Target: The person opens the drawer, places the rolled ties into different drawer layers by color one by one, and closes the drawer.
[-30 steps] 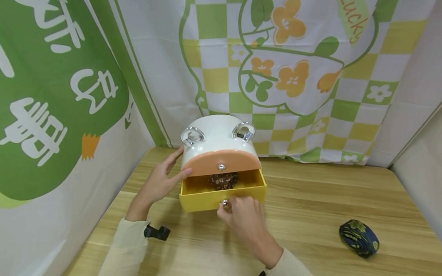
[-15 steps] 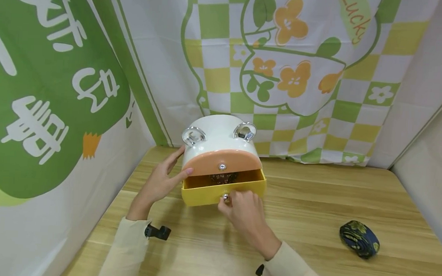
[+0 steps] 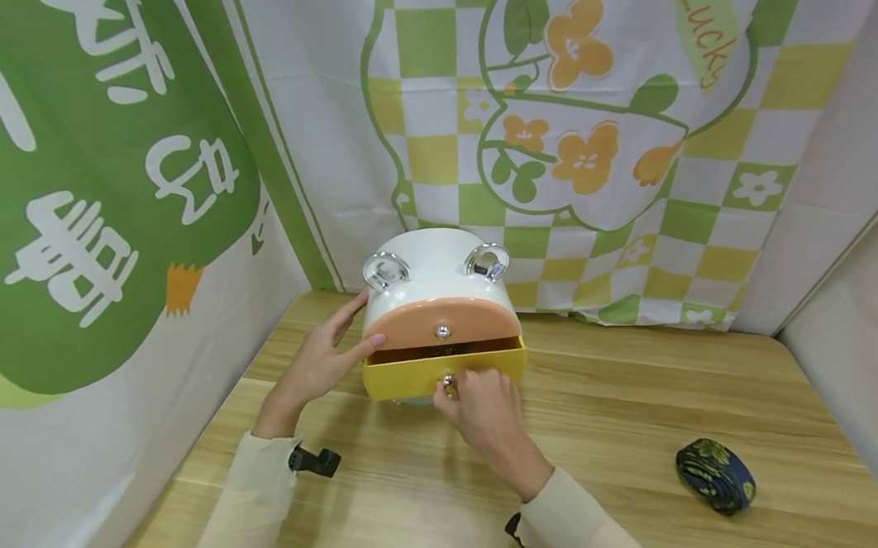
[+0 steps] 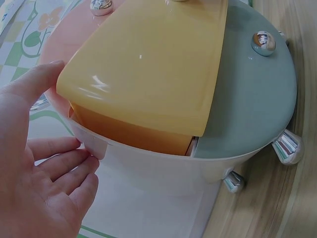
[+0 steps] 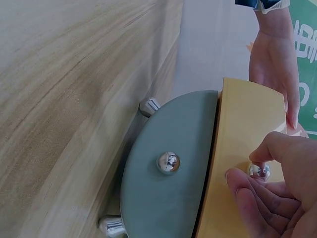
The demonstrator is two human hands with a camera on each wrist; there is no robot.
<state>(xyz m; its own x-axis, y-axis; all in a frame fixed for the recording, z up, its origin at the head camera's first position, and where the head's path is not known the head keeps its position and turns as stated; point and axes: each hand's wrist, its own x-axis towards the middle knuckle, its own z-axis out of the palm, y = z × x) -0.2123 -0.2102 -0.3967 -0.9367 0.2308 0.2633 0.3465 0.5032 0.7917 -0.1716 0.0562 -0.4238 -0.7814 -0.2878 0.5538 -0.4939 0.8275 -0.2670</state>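
A small drawer cabinet (image 3: 440, 262) with a white shell, silver ring ears and silver feet stands on the table. Its yellow drawer (image 3: 404, 378) sticks partly out, below a shut orange drawer (image 3: 407, 320). My right hand (image 3: 490, 413) pinches the yellow drawer's silver knob (image 5: 259, 171) between thumb and fingers. My left hand (image 3: 315, 365) rests against the cabinet's left side, thumb at the orange front edge and fingers along the white shell. Only a dark gap shows above the yellow drawer, so its contents are mostly hidden. The grey-green bottom drawer (image 4: 250, 99) is shut.
A rolled dark blue necktie with yellow floral pattern (image 3: 715, 476) lies on the wooden table (image 3: 612, 382) at the right. Behind the cabinet hangs a green and yellow checked cloth (image 3: 544, 255). A white wall with green print (image 3: 181, 360) borders the left.
The yellow drawer has slid inward, with my right hand moving forward on its knob. A brown patterned roll inside has gone almost out of sight. My left hand stays in place.
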